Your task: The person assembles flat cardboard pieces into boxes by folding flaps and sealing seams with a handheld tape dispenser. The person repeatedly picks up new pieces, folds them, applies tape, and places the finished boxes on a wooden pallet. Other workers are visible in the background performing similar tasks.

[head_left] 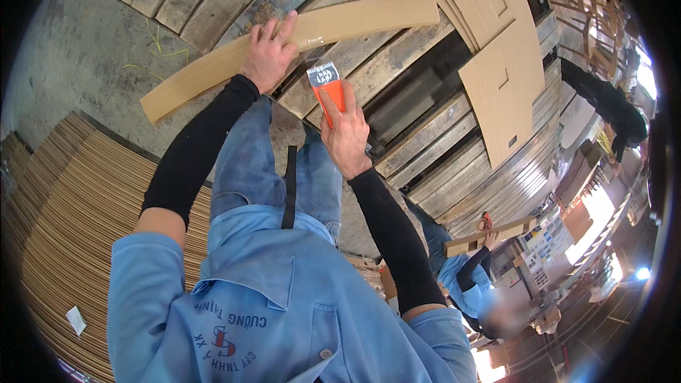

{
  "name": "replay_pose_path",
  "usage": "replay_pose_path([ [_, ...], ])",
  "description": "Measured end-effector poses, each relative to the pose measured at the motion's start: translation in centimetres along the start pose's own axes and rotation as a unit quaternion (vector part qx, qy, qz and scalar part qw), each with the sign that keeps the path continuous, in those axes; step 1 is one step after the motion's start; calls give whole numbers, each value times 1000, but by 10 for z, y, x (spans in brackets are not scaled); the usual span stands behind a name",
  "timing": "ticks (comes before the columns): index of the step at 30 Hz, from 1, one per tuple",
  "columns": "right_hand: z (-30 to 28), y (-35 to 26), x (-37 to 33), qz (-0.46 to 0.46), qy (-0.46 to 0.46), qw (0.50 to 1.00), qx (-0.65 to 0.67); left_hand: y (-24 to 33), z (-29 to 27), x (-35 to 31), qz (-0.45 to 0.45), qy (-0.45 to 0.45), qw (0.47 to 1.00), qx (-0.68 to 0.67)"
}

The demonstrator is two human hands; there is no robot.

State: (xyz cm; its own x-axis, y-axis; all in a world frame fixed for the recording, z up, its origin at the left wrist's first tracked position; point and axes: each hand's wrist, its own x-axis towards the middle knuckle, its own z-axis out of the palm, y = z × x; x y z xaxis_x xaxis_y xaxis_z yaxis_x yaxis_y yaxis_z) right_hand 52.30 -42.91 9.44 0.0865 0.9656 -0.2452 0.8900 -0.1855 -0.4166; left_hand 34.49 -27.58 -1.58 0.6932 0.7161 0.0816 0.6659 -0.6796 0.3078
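Note:
My left hand presses flat on a long curved strip of pale wood that lies across a stack of wooden slats. My right hand grips an orange-handled brush, its short pale bristles pointing up toward the strip's lower edge, just below my left hand. Both forearms wear black sleeves under a light blue shirt.
Flat brown cardboard-coloured panels lean on the slats at upper right. A pile of thin curved strips lies at lower left on the grey concrete floor. A co-worker in blue holds a similar wood piece at lower right.

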Motion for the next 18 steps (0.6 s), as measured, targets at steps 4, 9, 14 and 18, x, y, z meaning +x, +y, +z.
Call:
replay_pose_path([
  [4, 6, 3, 27, -17, 32, 999, 15, -22, -5, 24, 18, -62, 997, -39],
  [9, 3, -25, 90, -18, 49, 998, 17, -87, -3, 58, -80, -151, 972, -162],
  [14, -2, -31, 107, -18, 53, 998, -15, -59, -1, 42, 5, -38, 999, -12],
  [18, 6, -29, 91, -16, 48, 998, -23, -37, -3, 28, 48, -27, 998, 38],
])
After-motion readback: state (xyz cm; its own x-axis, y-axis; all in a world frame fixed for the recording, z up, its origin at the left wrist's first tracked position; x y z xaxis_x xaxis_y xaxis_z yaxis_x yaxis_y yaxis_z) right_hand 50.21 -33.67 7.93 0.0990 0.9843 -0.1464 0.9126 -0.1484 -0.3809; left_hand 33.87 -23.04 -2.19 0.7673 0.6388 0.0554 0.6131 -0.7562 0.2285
